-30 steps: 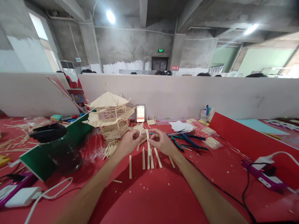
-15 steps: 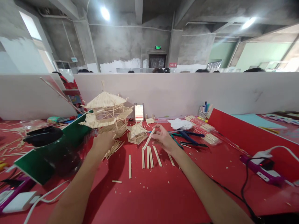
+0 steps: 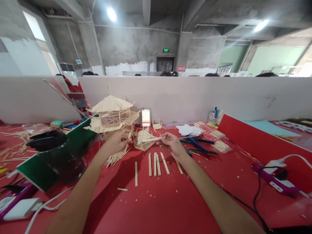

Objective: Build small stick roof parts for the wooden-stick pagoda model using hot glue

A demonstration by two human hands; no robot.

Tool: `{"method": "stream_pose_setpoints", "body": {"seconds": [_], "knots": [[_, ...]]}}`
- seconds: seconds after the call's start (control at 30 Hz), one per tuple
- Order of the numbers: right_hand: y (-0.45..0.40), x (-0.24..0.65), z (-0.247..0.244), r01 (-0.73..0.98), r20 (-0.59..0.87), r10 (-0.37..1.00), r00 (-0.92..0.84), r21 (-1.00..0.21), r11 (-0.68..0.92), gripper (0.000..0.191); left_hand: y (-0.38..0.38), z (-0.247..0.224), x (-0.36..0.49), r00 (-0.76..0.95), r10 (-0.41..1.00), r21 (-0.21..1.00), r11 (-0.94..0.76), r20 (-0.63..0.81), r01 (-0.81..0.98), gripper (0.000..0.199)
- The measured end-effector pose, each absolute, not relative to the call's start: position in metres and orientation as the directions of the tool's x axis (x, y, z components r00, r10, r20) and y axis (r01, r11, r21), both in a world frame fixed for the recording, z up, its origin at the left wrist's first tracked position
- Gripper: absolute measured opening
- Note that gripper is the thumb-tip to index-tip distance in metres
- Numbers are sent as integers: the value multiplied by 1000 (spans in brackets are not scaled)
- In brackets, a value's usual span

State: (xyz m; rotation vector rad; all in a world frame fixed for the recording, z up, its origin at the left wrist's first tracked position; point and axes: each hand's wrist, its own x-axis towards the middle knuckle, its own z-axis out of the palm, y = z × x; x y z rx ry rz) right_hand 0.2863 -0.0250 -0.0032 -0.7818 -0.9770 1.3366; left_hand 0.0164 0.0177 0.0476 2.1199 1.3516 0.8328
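My right hand (image 3: pixel 172 145) pinches a pale wooden stick (image 3: pixel 153 139), which lies nearly level in front of the small hexagonal stick model (image 3: pixel 143 143). Between the fingers of my left hand (image 3: pixel 118 141) is another short stick (image 3: pixel 129 135), over the pile of loose sticks (image 3: pixel 117 158). The large tiered pagoda of sticks (image 3: pixel 112 113) stands behind my left hand. On the red table (image 3: pixel 151 214), several sticks (image 3: pixel 155 164) lie side by side below my hands, with a single stick (image 3: pixel 136 174) to their left.
Pliers (image 3: pixel 198 143) and white tissue (image 3: pixel 189 130) lie right of my right hand, near bagged sticks (image 3: pixel 220 143). A green board (image 3: pixel 39 169) and black bag (image 3: pixel 47 140) are at left. Power strips (image 3: pixel 275 182) with cables sit at right and left. A pen holder (image 3: pixel 213 117) stands behind.
My left hand has moved right from the pagoda's base and now shows a stick in its fingers. The stick in my right hand has turned from steeply slanted to nearly level.
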Motion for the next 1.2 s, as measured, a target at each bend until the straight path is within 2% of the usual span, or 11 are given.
{"method": "stream_pose_setpoints", "body": {"seconds": [0.07,0.2,0.33,0.53,0.67,0.9,1.2], "knots": [[-25,286,-3,-424,136,991,-12,-898,118,41,16,47,22,385,905,808,-359,179,468,41],[-25,286,-3,-448,139,990,10,-885,129,36,5,50,35,399,909,919,-255,121,302,48],[-25,286,-1,-472,110,994,3,-876,99,34,-1,50,44,384,920,976,-152,82,158,50],[-29,278,-3,-493,75,993,-92,-870,20,40,3,38,56,328,932,988,-151,157,-45,44],[-32,265,-10,-439,85,984,-156,-899,8,39,2,31,65,321,934,988,-144,155,-57,44],[-33,259,-15,-107,202,938,-283,-978,179,32,-5,32,75,288,934,974,-225,213,11,42],[-43,256,-6,-8,187,917,-354,-980,197,31,-5,31,76,249,923,954,-298,294,-25,44]]}}
